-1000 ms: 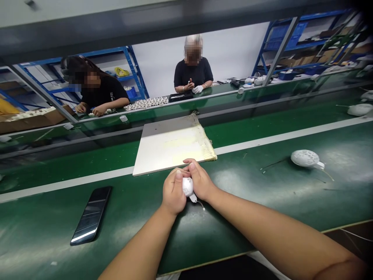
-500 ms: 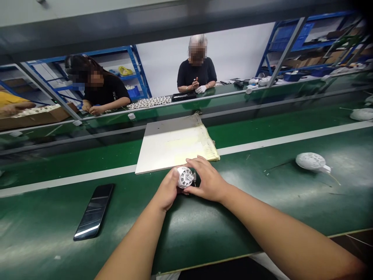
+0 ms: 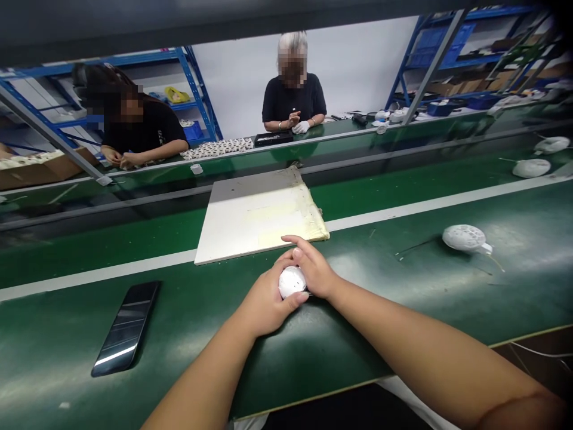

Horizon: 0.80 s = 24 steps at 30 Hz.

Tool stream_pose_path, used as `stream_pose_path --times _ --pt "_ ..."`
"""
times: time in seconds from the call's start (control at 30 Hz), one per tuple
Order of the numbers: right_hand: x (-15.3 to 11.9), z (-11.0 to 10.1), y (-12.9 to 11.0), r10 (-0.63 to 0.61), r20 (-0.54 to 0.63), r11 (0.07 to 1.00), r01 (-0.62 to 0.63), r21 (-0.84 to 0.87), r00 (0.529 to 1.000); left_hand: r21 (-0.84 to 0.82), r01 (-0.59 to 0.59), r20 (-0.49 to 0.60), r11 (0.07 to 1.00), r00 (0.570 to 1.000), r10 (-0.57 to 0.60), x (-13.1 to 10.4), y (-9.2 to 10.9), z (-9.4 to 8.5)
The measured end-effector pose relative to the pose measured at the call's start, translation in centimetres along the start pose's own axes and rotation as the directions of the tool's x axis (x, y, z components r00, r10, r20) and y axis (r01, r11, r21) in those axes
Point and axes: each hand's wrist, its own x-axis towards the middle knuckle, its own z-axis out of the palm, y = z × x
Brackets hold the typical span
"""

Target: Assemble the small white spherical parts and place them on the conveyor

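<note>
A small round white casing (image 3: 292, 282) is held between my two hands above the green bench (image 3: 349, 352), just below the white board (image 3: 255, 212). My left hand (image 3: 267, 301) wraps round its left and lower side, the thumb along the near edge. My right hand (image 3: 316, 269) cups the right side, with one finger stretched out toward the board. A smooth face of the casing points up; its underside is hidden by my fingers.
A black phone (image 3: 126, 328) lies at the left. To the right sits another white perforated casing (image 3: 467, 238) with thin wires. More white casings (image 3: 531, 168) are farther right. Across the bench, two people (image 3: 293, 98) in black work beside shelves (image 3: 197, 89).
The casing has been turned, so its slotted, labelled face no longer shows. My left hand has closed further round it, and my right hand has shifted against its side. The view has moved slightly.
</note>
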Motion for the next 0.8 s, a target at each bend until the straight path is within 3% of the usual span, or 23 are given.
stream_pose_path --times 0.1,0.27,0.47,0.63,0.8 --pt "-0.3 -0.1 -0.3 0.004 0.054 1.0 -0.003 -0.014 0.999 0.021 0.017 0.015 1.0 1.0 -0.017 -0.1 -0.1 -0.2" --pt "-0.6 0.1 -0.8 -0.009 0.071 1.0 0.009 0.002 0.997 -0.09 0.097 0.069 0.991 0.993 -0.091 -0.2 -0.2 0.0" --pt "-0.7 -0.1 -0.9 0.08 0.158 0.996 -0.074 -0.045 0.984 0.098 0.051 0.095 0.994 0.994 -0.061 -0.4 0.5 0.1" --pt "-1.0 -0.1 -1.2 0.11 0.123 0.992 -0.1 -0.082 0.986 0.223 0.082 0.124 0.971 0.986 -0.112 -0.7 1.0 0.3" --pt "-0.6 0.0 -1.3 0.146 0.075 0.985 -0.138 -0.101 0.986 0.139 0.088 0.118 0.986 0.987 -0.105 -0.5 0.4 0.5"
